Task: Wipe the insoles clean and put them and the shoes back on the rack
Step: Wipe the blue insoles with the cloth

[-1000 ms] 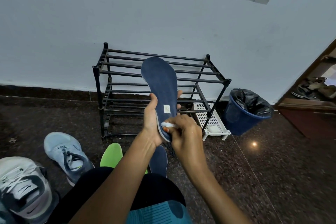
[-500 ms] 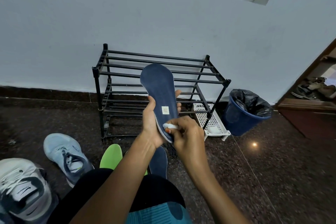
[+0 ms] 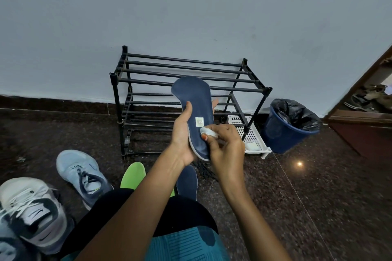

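My left hand (image 3: 182, 135) grips a dark blue insole (image 3: 196, 104) by its heel half and holds it upright in front of the black shoe rack (image 3: 186, 89). My right hand (image 3: 224, 146) pinches a small white wipe (image 3: 209, 132) against the insole just below its pale label. On the floor lie a green insole (image 3: 132, 175) and a second blue insole (image 3: 187, 182), both partly hidden by my arm and knee. A light blue sneaker (image 3: 81, 172) and a white and grey sneaker (image 3: 31, 212) stand at the lower left.
A white perforated tray (image 3: 252, 135) sits on the floor under the rack's right end. A blue bin with a black liner (image 3: 290, 125) stands to the right. A brown cabinet (image 3: 364, 129) with shoes is at the far right. Dark speckled floor lies all around.
The insole has dropped lower in front of the rack and tilted slightly left. My right hand stays with the wipe at the heel end, near the label.
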Action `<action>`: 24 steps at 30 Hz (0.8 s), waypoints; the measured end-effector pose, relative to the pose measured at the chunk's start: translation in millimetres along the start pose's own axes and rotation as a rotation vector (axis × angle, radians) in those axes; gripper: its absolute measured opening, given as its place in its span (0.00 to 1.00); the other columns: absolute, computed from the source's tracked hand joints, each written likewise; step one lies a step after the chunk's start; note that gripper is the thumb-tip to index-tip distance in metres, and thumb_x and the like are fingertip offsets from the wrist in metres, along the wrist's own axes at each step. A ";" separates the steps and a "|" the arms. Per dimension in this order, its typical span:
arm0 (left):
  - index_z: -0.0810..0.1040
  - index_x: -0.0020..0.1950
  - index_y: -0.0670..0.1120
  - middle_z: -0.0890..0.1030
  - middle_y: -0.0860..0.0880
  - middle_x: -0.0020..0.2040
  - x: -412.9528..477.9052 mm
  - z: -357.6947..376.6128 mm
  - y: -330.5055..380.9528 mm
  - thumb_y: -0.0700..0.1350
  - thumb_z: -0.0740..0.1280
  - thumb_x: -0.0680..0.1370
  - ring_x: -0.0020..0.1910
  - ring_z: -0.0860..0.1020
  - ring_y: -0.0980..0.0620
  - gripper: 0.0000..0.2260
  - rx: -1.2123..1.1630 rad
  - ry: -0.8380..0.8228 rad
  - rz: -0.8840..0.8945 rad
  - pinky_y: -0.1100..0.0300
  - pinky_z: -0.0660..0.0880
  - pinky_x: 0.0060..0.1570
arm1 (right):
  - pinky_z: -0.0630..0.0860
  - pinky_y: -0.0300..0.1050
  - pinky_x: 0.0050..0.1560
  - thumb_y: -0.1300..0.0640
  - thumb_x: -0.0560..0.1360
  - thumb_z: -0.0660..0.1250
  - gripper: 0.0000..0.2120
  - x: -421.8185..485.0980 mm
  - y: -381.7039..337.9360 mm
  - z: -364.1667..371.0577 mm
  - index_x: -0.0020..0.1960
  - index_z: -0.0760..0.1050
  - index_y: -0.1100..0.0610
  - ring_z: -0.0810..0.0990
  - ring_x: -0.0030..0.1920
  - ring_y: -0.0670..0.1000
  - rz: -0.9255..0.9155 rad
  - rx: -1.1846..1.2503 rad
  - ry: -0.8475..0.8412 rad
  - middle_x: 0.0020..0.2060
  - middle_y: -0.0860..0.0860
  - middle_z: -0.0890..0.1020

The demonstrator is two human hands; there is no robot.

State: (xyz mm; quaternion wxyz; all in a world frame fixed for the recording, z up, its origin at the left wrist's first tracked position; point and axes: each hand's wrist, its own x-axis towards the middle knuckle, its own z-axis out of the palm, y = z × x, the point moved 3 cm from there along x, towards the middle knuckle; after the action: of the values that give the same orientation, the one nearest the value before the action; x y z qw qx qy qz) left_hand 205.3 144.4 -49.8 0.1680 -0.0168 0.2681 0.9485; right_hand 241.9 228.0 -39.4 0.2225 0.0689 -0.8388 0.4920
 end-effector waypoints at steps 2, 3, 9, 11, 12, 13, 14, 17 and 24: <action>0.84 0.50 0.44 0.81 0.48 0.48 -2.4 -0.5 0.9 0.58 0.52 0.80 0.41 0.80 0.54 0.25 0.065 0.049 -0.021 0.62 0.78 0.43 | 0.67 0.21 0.46 0.70 0.71 0.67 0.09 -4.9 -0.6 -1.3 0.49 0.80 0.61 0.72 0.46 0.30 -0.022 0.001 0.042 0.44 0.51 0.75; 0.82 0.52 0.43 0.81 0.46 0.48 -5.2 -1.0 0.5 0.57 0.54 0.80 0.41 0.80 0.53 0.23 0.076 0.080 -0.039 0.61 0.78 0.44 | 0.67 0.22 0.47 0.70 0.71 0.67 0.09 -6.9 -0.4 -1.7 0.49 0.80 0.61 0.72 0.46 0.31 -0.026 0.002 0.058 0.44 0.51 0.75; 0.76 0.52 0.40 0.80 0.43 0.42 -29.6 -9.4 -12.7 0.48 0.60 0.79 0.34 0.82 0.51 0.12 0.125 0.168 0.007 0.61 0.80 0.37 | 0.67 0.22 0.46 0.68 0.72 0.67 0.09 -16.9 -1.0 3.3 0.50 0.80 0.61 0.73 0.44 0.36 -0.026 0.000 0.116 0.45 0.53 0.76; 0.75 0.53 0.39 0.82 0.42 0.40 -32.1 -12.4 -14.8 0.49 0.58 0.80 0.34 0.83 0.50 0.14 0.077 0.213 0.035 0.61 0.80 0.34 | 0.66 0.23 0.46 0.66 0.72 0.68 0.08 -19.7 -0.8 5.2 0.50 0.80 0.60 0.73 0.45 0.38 -0.041 -0.037 0.118 0.44 0.52 0.77; 0.76 0.51 0.38 0.83 0.43 0.38 -32.4 -14.1 -15.6 0.50 0.56 0.81 0.33 0.83 0.50 0.16 0.054 0.231 0.040 0.61 0.80 0.33 | 0.65 0.25 0.47 0.64 0.72 0.69 0.07 -21.0 -0.1 5.4 0.50 0.80 0.58 0.72 0.47 0.40 -0.047 -0.091 0.120 0.44 0.50 0.78; 0.76 0.49 0.38 0.83 0.43 0.36 -32.3 -14.8 -15.8 0.51 0.55 0.81 0.33 0.83 0.50 0.18 0.040 0.245 0.043 0.61 0.80 0.32 | 0.65 0.27 0.48 0.62 0.72 0.69 0.07 -21.6 0.1 5.4 0.50 0.81 0.56 0.70 0.48 0.44 -0.060 -0.150 0.123 0.43 0.49 0.79; 0.76 0.47 0.39 0.83 0.43 0.34 -32.6 -15.1 -16.2 0.52 0.54 0.81 0.32 0.83 0.50 0.19 0.030 0.253 0.047 0.61 0.80 0.32 | 0.64 0.29 0.48 0.61 0.72 0.70 0.07 -22.8 0.5 5.7 0.49 0.81 0.55 0.69 0.48 0.46 -0.079 -0.186 0.115 0.42 0.49 0.80; 0.76 0.44 0.40 0.82 0.45 0.31 -32.1 -16.0 -16.2 0.54 0.54 0.81 0.29 0.81 0.51 0.21 0.015 0.294 0.065 0.62 0.79 0.30 | 0.64 0.30 0.48 0.64 0.70 0.68 0.08 -32.5 -2.2 9.8 0.47 0.81 0.55 0.70 0.46 0.48 -0.139 -0.175 0.023 0.41 0.48 0.80; 0.76 0.44 0.40 0.82 0.45 0.31 -31.5 -16.9 -18.2 0.56 0.54 0.80 0.28 0.81 0.51 0.21 -0.001 0.316 0.059 0.62 0.79 0.29 | 0.70 0.40 0.44 0.68 0.68 0.68 0.10 -33.5 -5.2 5.4 0.43 0.81 0.56 0.75 0.43 0.52 -0.153 -0.153 -0.105 0.39 0.50 0.81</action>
State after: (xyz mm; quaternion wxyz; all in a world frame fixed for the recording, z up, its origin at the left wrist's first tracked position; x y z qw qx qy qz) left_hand 240.0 140.6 -69.6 0.0958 -0.1582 0.2913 0.9386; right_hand 271.9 217.3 -52.3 0.2199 0.1411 -0.8767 0.4039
